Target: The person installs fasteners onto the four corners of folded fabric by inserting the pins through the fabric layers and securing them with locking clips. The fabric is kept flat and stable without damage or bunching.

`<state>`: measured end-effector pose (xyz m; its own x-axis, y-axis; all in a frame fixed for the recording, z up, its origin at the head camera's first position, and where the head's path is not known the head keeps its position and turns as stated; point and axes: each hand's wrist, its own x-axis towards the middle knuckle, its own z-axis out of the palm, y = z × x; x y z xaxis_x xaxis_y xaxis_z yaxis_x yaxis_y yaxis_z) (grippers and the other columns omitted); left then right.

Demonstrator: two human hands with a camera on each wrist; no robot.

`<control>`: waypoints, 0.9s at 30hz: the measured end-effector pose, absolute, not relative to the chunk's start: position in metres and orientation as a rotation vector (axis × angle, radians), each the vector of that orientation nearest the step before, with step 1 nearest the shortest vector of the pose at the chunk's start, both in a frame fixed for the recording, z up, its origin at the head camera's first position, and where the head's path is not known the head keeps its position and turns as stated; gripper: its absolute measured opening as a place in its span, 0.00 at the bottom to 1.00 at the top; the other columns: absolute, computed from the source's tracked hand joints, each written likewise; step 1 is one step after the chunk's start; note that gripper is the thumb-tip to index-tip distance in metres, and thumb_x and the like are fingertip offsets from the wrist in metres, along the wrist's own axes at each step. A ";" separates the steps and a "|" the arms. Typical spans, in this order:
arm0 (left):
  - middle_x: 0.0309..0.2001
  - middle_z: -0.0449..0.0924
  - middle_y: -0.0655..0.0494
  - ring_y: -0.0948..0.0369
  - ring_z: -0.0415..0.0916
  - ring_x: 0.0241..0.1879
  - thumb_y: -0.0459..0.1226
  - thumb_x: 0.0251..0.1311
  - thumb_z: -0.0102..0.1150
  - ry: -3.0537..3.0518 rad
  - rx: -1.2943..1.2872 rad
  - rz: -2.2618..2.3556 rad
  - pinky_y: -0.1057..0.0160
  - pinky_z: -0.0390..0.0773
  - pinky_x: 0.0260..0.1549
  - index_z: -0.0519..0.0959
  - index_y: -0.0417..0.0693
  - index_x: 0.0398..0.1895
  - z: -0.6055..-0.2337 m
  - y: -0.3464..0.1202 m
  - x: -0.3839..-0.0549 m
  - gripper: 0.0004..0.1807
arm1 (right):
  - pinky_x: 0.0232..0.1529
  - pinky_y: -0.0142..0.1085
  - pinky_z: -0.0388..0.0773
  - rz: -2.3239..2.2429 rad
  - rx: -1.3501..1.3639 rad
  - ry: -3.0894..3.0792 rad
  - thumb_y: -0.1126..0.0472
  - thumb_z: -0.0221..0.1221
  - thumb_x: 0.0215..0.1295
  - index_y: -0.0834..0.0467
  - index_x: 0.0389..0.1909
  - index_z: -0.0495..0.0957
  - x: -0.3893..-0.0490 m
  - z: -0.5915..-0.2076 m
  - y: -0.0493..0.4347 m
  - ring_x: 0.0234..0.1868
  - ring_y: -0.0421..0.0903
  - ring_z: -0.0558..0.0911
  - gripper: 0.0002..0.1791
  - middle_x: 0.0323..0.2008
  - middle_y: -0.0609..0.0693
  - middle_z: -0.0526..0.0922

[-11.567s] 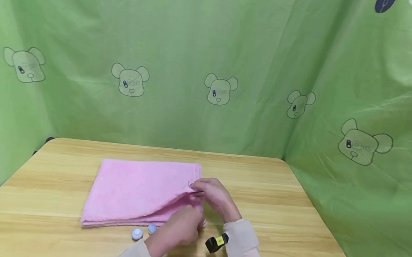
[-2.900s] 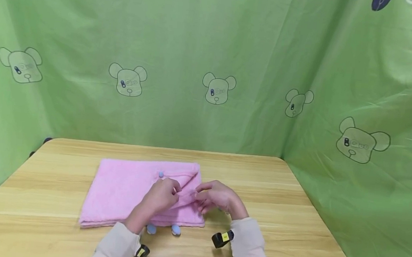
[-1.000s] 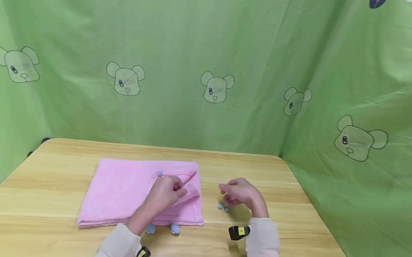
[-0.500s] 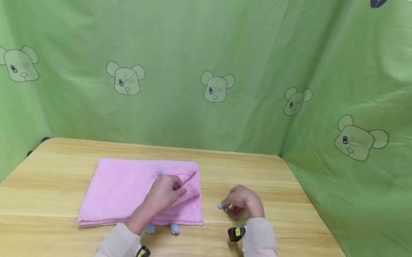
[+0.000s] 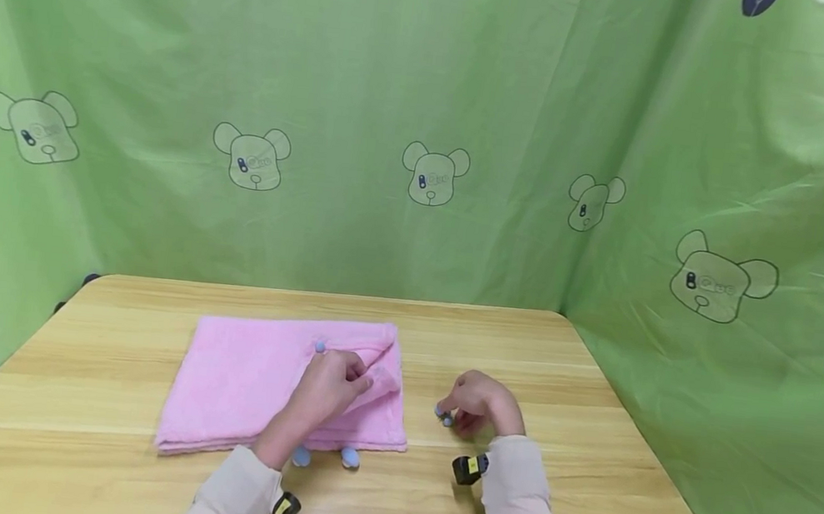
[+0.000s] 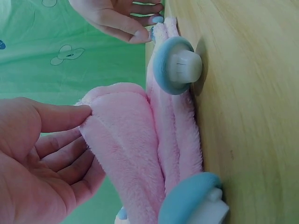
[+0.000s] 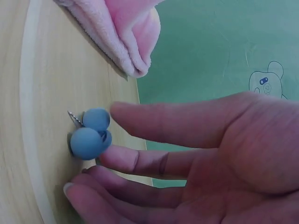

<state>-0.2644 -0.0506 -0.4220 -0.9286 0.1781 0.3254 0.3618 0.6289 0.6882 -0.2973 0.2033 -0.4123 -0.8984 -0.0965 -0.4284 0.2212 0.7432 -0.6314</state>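
Observation:
A folded pink towel (image 5: 248, 382) lies left of centre on the table, its right part lifted in a fold. My left hand (image 5: 326, 390) pinches that raised edge between thumb and fingers, as the left wrist view shows. Two blue mushroom-shaped clips with white stems, one nearer the right (image 6: 175, 65) and one nearer the camera (image 6: 196, 200), lie along the towel's front edge. Right of the towel, my right hand (image 5: 483, 403) is lowered to small blue-headed twist pins (image 7: 88, 137) on the table. Its thumb and fingers are apart around the pins; a spiral metal shaft shows.
A small blue knob (image 5: 320, 347) sits on top of the towel beyond my left hand. The wooden table (image 5: 585, 476) is bordered by green curtains (image 5: 339, 233) with bear prints behind and at the sides. Black wrist cameras stick out from both sleeves.
The right hand left the towel, moved right and came down at the small pins, which have shifted slightly. The left hand, earlier near the towel's front edge, has stayed on the raised fold recently.

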 end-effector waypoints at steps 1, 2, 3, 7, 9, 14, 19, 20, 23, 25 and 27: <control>0.25 0.85 0.54 0.66 0.74 0.24 0.32 0.58 0.69 -2.627 -0.441 -1.184 0.67 0.77 0.27 0.85 0.43 0.28 -0.422 -0.050 -0.264 0.03 | 0.34 0.38 0.86 -0.986 0.091 2.501 0.65 0.65 0.63 0.63 0.32 0.75 -0.298 -0.412 0.204 0.26 0.46 0.80 0.08 0.28 0.55 0.79; 0.25 0.85 0.54 0.66 0.74 0.23 0.32 0.58 0.69 -2.628 -0.440 -1.184 0.67 0.77 0.27 0.85 0.43 0.27 -0.422 -0.050 -0.264 0.04 | 0.35 0.39 0.87 -0.991 0.089 2.499 0.66 0.66 0.61 0.63 0.32 0.75 -0.298 -0.412 0.204 0.27 0.46 0.80 0.08 0.28 0.55 0.79; 0.25 0.85 0.55 0.66 0.74 0.23 0.32 0.58 0.69 -2.631 -0.439 -1.185 0.67 0.77 0.27 0.85 0.43 0.27 -0.422 -0.050 -0.265 0.04 | 0.35 0.39 0.87 -0.990 0.084 2.497 0.67 0.66 0.60 0.63 0.31 0.76 -0.298 -0.413 0.204 0.27 0.46 0.80 0.08 0.28 0.55 0.80; 0.25 0.85 0.55 0.66 0.75 0.23 0.32 0.58 0.69 -2.641 -0.428 -1.189 0.66 0.78 0.27 0.85 0.43 0.27 -0.421 -0.049 -0.264 0.04 | 0.34 0.38 0.86 -0.950 0.035 2.537 0.72 0.67 0.56 0.63 0.30 0.76 -0.299 -0.414 0.202 0.27 0.46 0.81 0.08 0.29 0.54 0.82; 0.25 0.85 0.54 0.65 0.75 0.24 0.32 0.58 0.69 -2.643 -0.425 -1.189 0.66 0.78 0.28 0.85 0.43 0.27 -0.421 -0.049 -0.264 0.04 | 0.33 0.37 0.85 -0.916 0.011 2.572 0.73 0.67 0.54 0.63 0.29 0.76 -0.300 -0.415 0.201 0.27 0.46 0.82 0.08 0.28 0.54 0.82; 0.26 0.86 0.54 0.65 0.77 0.25 0.32 0.58 0.69 -2.641 -0.427 -1.187 0.66 0.79 0.29 0.85 0.43 0.27 -0.422 -0.049 -0.264 0.04 | 0.32 0.36 0.84 -0.869 -0.025 2.635 0.73 0.66 0.54 0.62 0.27 0.76 -0.303 -0.419 0.197 0.27 0.46 0.82 0.08 0.26 0.53 0.80; 0.26 0.86 0.54 0.65 0.77 0.25 0.32 0.58 0.69 -2.639 -0.428 -1.178 0.65 0.79 0.29 0.85 0.43 0.27 -0.422 -0.050 -0.264 0.04 | 0.32 0.37 0.83 -0.856 -0.035 2.676 0.73 0.63 0.51 0.62 0.26 0.75 -0.304 -0.422 0.193 0.27 0.48 0.82 0.06 0.25 0.54 0.81; 0.26 0.86 0.54 0.65 0.77 0.25 0.32 0.58 0.69 -2.638 -0.428 -1.177 0.65 0.79 0.29 0.85 0.43 0.27 -0.422 -0.050 -0.264 0.04 | 0.32 0.37 0.83 -0.858 -0.031 2.679 0.73 0.62 0.51 0.62 0.26 0.75 -0.304 -0.422 0.193 0.27 0.48 0.82 0.06 0.26 0.54 0.81; 0.26 0.86 0.54 0.65 0.77 0.25 0.32 0.58 0.69 -2.637 -0.430 -1.176 0.65 0.79 0.29 0.84 0.44 0.26 -0.422 -0.050 -0.264 0.05 | 0.32 0.38 0.84 -0.866 -0.013 2.679 0.73 0.62 0.51 0.63 0.26 0.76 -0.305 -0.422 0.192 0.27 0.48 0.82 0.05 0.26 0.55 0.81; 0.26 0.86 0.54 0.64 0.77 0.25 0.32 0.58 0.69 -2.636 -0.430 -1.176 0.65 0.80 0.30 0.85 0.44 0.26 -0.422 -0.050 -0.264 0.04 | 0.33 0.38 0.85 -0.877 -0.005 2.674 0.73 0.62 0.52 0.63 0.27 0.76 -0.305 -0.422 0.192 0.27 0.48 0.83 0.05 0.26 0.55 0.81; 0.26 0.86 0.54 0.64 0.78 0.26 0.32 0.58 0.69 -2.639 -0.428 -1.178 0.64 0.80 0.30 0.85 0.44 0.27 -0.422 -0.050 -0.264 0.04 | 0.33 0.38 0.85 -0.880 0.002 2.671 0.72 0.62 0.52 0.63 0.27 0.76 -0.305 -0.421 0.193 0.27 0.48 0.84 0.05 0.26 0.55 0.82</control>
<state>-0.2637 -0.0497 -0.4220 -0.9334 0.1732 0.3143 0.3496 0.6364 0.6876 -0.3049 0.1929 -0.4205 -0.9463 -0.0998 -0.3075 0.1026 0.8093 -0.5784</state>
